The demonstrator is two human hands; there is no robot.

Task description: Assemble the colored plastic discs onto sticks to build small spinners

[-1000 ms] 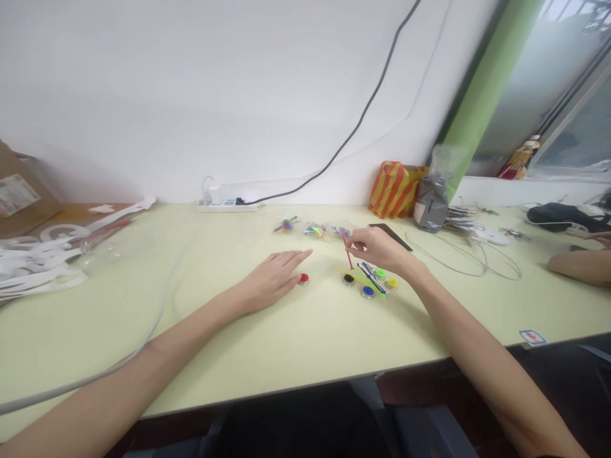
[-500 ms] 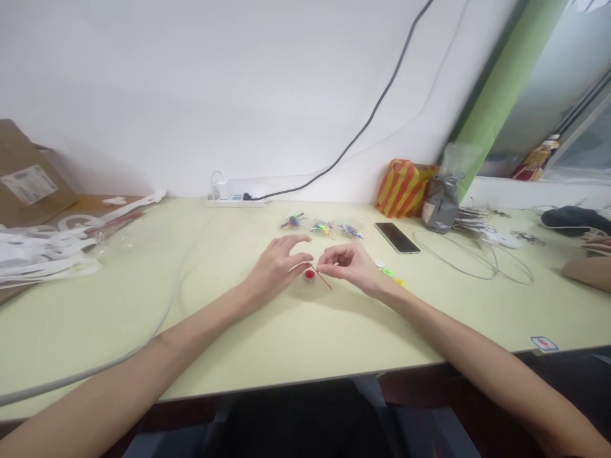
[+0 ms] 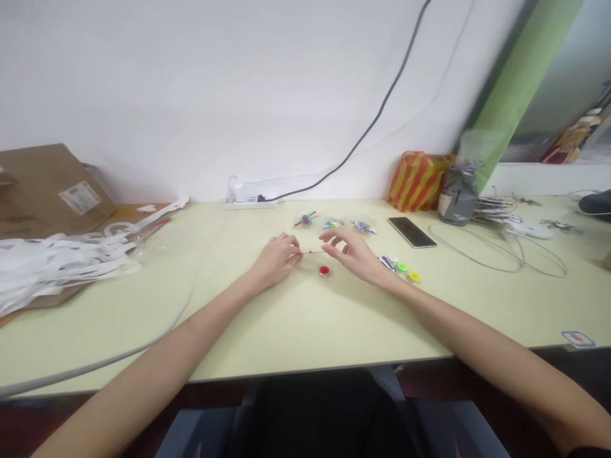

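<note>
My left hand (image 3: 279, 259) is closed, its fingertips pinching one end of a thin red stick (image 3: 315, 252). The stick lies level, pointing right, with a small red bump along it. Around the other end is my right hand (image 3: 354, 256), thumb and fingers apart; whether a fingertip touches the stick is hard to see. Just below the stick, a small round red piece with a clear rim (image 3: 324, 271) sits on the table. Beside my right wrist are white, green (image 3: 401, 267) and yellow (image 3: 414, 277) round pieces and some thin blue and white sticks (image 3: 388, 263).
Several small bags of coloured parts (image 3: 333, 223) lie beyond my hands. A phone (image 3: 412, 232), a striped bag (image 3: 415, 181) and a loose cable are on the right. White strips (image 3: 62, 261) and a cardboard box (image 3: 52, 187) occupy the left. A grey cable (image 3: 143, 346) crosses the left front.
The red stick has swung from slanting to level. My right hand's pinch has loosened, and my left hand now grips the stick, farther from the red piece. The view has shifted left.
</note>
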